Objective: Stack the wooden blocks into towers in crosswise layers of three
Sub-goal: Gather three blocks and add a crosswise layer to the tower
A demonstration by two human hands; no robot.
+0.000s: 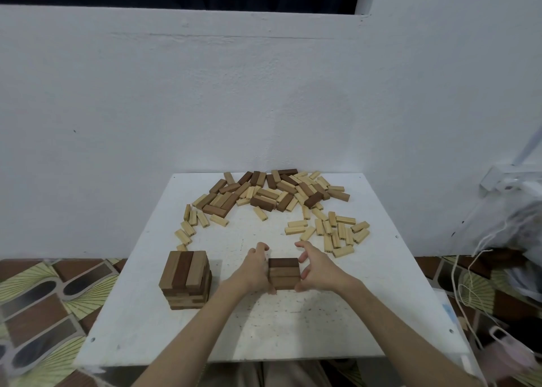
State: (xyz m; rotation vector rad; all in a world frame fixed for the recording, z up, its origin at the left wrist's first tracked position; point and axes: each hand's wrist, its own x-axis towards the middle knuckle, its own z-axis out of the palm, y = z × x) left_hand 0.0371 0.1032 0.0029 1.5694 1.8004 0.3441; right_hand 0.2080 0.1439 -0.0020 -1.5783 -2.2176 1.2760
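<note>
White wall fills the background, and against it a square white surface [337,313] is set over a patterned floor [44,298]. Near the middle of the surface a low stack of dark blocks [284,273] is flanked by two hands: the left hand [255,266] is pressed against its left side with fingers curled, and the right hand [315,269] is held against its right side with fingers bent around the edge, so the stack is squeezed between them. To the left, apart from the hands, a finished tower [186,278] of mixed light and dark blocks is seen, its top layer made of three blocks side by side. Loose blocks [272,196] are scattered along the far edge, with pale ones trailing down both sides.
</note>
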